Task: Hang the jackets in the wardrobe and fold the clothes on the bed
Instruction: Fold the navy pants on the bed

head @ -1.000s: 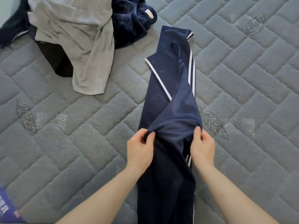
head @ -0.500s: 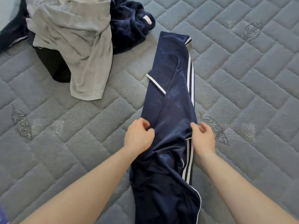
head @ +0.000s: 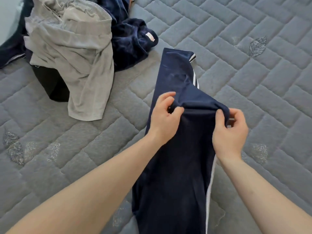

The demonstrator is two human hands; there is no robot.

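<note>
Navy track pants with white side stripes lie lengthwise on the grey quilted bed, one end reaching the far middle. My left hand pinches a raised fold of the pants at its left edge. My right hand pinches the same fold at its right edge. The fabric between my hands is lifted slightly off the rest of the garment.
A pile of clothes sits at the far left: a grey garment on top, a dark blue fleece piece behind it, a black item beneath. Leaf patterns dot the bedcover.
Both hands have gathered the pants fabric and lifted a fold, carrying it away from me over the far part of the pants. The white diagonal stripe on the left is now covered.
</note>
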